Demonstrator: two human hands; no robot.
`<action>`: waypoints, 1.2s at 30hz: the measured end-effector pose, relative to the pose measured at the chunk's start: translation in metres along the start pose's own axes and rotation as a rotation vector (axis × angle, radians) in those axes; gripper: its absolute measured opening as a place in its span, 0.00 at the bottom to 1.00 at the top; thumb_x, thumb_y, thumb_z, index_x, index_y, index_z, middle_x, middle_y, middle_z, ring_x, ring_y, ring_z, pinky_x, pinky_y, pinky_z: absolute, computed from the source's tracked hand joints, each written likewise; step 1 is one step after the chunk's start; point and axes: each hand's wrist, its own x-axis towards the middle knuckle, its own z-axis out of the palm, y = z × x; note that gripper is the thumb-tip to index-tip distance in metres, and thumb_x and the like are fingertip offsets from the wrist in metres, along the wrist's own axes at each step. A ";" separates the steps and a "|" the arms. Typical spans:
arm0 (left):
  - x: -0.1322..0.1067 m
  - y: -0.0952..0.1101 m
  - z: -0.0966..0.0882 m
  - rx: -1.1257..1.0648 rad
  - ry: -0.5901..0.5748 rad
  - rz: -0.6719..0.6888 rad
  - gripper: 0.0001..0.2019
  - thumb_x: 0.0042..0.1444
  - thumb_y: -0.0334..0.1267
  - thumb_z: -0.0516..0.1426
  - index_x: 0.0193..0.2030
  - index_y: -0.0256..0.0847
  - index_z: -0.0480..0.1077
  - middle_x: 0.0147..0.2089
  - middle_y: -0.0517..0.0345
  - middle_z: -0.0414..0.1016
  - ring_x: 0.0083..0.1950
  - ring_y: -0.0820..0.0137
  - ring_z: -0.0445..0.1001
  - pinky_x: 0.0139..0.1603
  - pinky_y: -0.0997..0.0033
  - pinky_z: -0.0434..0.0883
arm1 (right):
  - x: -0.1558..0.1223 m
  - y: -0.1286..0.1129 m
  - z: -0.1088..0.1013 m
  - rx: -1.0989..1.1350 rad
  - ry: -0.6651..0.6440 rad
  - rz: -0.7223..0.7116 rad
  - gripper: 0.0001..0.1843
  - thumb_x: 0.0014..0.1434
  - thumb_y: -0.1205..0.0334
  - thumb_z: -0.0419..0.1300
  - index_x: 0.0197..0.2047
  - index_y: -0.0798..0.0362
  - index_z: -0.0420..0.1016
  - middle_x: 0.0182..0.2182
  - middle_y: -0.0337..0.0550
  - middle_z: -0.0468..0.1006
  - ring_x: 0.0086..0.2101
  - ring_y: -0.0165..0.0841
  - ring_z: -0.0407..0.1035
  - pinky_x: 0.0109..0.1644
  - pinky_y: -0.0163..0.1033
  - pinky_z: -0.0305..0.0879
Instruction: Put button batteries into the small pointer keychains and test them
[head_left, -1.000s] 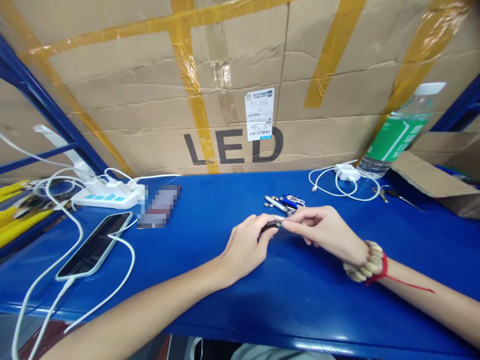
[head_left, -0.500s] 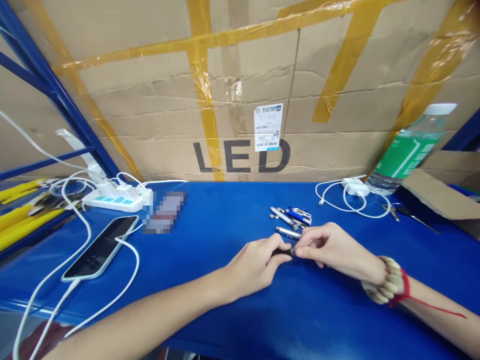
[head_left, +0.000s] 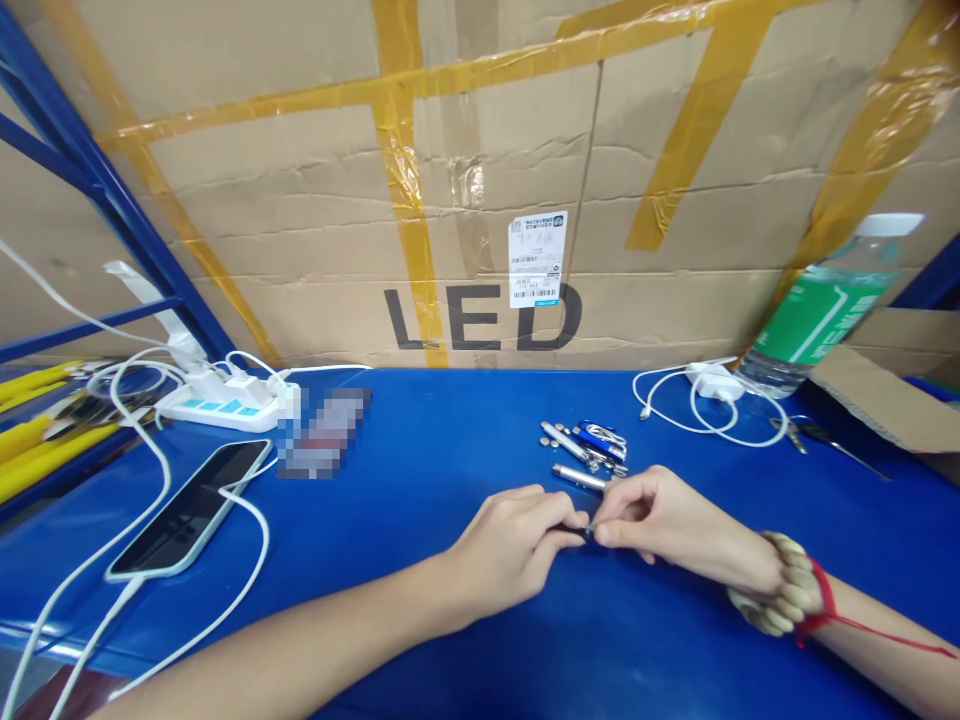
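Observation:
Between thumb and fingers, my left hand (head_left: 517, 545) pinches a small dark cylindrical piece (head_left: 574, 533), mostly covered by the fingers. My right hand (head_left: 652, 518) is closed at the right end of that piece, its fingertips pressed on something too small to make out. Just beyond the hands lies a silver pen-like tube (head_left: 577, 477). Behind it are a second silver tube (head_left: 564, 440), a blue item with a silver clip (head_left: 602, 438) and several small round button cells (head_left: 545, 441).
A phone (head_left: 191, 510) on a white cable and a power strip (head_left: 225, 405) occupy the left. At the back right stand a water bottle (head_left: 825, 310), a white charger with cable (head_left: 714, 382) and keys (head_left: 795, 436). A large cardboard box (head_left: 300, 230) walls off the table's back.
Both hands keep their grip at the same spot on the table, with only slight finger movement. The whole view has shifted a little, so things appear slightly lower.

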 end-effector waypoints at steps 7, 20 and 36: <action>0.001 -0.002 0.002 0.043 0.037 -0.005 0.07 0.59 0.31 0.51 0.33 0.39 0.69 0.30 0.58 0.75 0.29 0.72 0.68 0.33 0.74 0.66 | -0.003 -0.007 0.003 0.019 0.037 0.093 0.15 0.34 0.55 0.70 0.19 0.57 0.73 0.11 0.32 0.64 0.14 0.20 0.53 0.14 0.28 0.45; 0.005 0.002 -0.001 -0.041 0.054 -0.082 0.10 0.60 0.30 0.50 0.44 0.40 0.70 0.40 0.57 0.78 0.36 0.70 0.71 0.42 0.72 0.68 | -0.003 -0.005 0.006 0.048 0.052 0.095 0.24 0.39 0.44 0.65 0.18 0.55 0.63 0.10 0.29 0.57 0.13 0.19 0.46 0.17 0.28 0.39; 0.008 0.007 -0.005 -0.085 0.010 -0.268 0.11 0.62 0.31 0.44 0.39 0.40 0.67 0.29 0.62 0.69 0.31 0.74 0.69 0.35 0.76 0.65 | -0.004 0.000 0.008 -0.175 0.308 -0.343 0.17 0.46 0.50 0.64 0.31 0.56 0.77 0.31 0.44 0.75 0.16 0.22 0.61 0.18 0.32 0.59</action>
